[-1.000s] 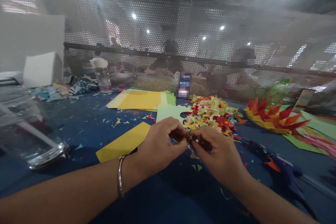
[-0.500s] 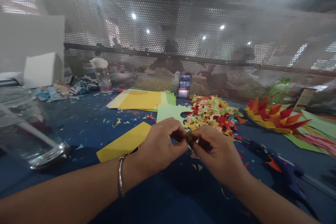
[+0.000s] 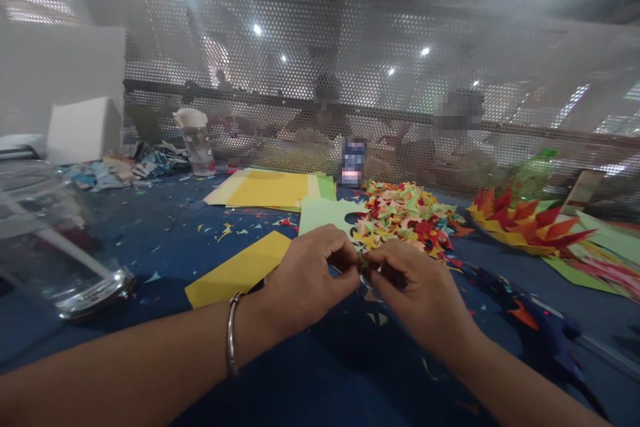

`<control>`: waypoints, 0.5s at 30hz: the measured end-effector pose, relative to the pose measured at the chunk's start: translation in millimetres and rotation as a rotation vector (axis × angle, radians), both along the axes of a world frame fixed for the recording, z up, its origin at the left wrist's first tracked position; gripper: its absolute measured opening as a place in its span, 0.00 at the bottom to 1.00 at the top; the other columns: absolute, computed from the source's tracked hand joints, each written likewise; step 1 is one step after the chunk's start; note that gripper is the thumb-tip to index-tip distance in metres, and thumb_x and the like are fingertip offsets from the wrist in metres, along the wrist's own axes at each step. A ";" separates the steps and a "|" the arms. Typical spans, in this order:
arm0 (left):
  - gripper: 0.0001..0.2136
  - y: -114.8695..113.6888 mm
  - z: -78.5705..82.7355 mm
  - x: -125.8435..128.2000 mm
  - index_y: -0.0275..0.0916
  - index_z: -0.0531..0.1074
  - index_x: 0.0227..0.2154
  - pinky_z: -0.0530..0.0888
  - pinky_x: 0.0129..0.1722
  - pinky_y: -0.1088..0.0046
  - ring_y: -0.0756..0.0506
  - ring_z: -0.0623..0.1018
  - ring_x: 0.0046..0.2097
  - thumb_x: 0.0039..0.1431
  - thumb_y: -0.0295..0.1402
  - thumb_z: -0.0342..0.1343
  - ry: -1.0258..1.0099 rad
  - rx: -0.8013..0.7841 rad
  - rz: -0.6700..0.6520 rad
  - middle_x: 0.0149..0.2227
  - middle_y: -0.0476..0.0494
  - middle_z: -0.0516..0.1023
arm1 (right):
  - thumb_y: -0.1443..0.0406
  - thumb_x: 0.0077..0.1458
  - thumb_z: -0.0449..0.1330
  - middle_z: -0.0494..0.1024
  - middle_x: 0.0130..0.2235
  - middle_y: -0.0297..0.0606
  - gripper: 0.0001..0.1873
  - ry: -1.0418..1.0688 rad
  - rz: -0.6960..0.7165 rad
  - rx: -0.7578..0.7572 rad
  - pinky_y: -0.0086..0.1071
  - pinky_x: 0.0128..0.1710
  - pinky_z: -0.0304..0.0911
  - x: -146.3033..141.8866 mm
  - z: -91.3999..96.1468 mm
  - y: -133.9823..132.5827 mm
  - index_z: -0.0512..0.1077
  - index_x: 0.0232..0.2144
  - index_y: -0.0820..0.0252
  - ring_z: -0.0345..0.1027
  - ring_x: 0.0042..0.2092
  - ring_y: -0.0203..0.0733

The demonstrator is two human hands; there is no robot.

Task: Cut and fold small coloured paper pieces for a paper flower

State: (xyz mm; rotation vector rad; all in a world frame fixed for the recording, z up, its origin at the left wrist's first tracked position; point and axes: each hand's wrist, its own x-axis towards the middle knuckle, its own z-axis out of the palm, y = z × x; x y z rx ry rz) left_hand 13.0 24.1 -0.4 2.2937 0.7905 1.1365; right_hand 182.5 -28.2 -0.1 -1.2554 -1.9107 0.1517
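Note:
My left hand (image 3: 307, 277) and my right hand (image 3: 417, 290) meet fingertip to fingertip over the dark blue table (image 3: 165, 233). Both pinch a tiny folded piece of paper (image 3: 361, 263), mostly hidden by the fingers; its colour is hard to make out. A metal bangle (image 3: 231, 333) circles my left wrist. Just beyond the hands lies a heap of small folded paper pieces (image 3: 405, 213) in red, yellow, green and pink. A yellow paper sheet (image 3: 240, 269) lies to the left of my left hand.
A clear plastic jar (image 3: 50, 240) lies tipped at the left. Yellow and green sheets (image 3: 270, 190) and a lidded cup (image 3: 196, 141) lie further back. A red-orange spiky paper piece (image 3: 525, 223) sits at the right, a dark glue gun (image 3: 530, 323) near it. Persons sit behind a perforated screen (image 3: 350, 80).
Both hands stay pinched together on the small paper piece, with only slight finger movement. The view has shifted a little.

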 end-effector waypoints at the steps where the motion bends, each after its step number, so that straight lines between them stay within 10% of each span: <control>1: 0.03 -0.2 -0.1 0.0 0.39 0.70 0.26 0.70 0.33 0.73 0.50 0.72 0.32 0.47 0.26 0.53 0.000 0.003 -0.002 0.29 0.50 0.73 | 0.71 0.55 0.56 0.68 0.28 0.32 0.05 0.002 0.003 0.000 0.28 0.26 0.56 0.0 0.1 -0.1 0.71 0.30 0.58 0.60 0.27 0.34; 15: 0.03 0.6 0.9 -1.1 0.39 0.71 0.27 0.70 0.32 0.73 0.50 0.72 0.31 0.48 0.28 0.53 0.014 -0.036 -0.013 0.29 0.49 0.73 | 0.69 0.55 0.55 0.68 0.27 0.31 0.05 -0.031 -0.012 -0.031 0.28 0.25 0.56 -0.9 1.0 0.5 0.69 0.29 0.58 0.61 0.25 0.34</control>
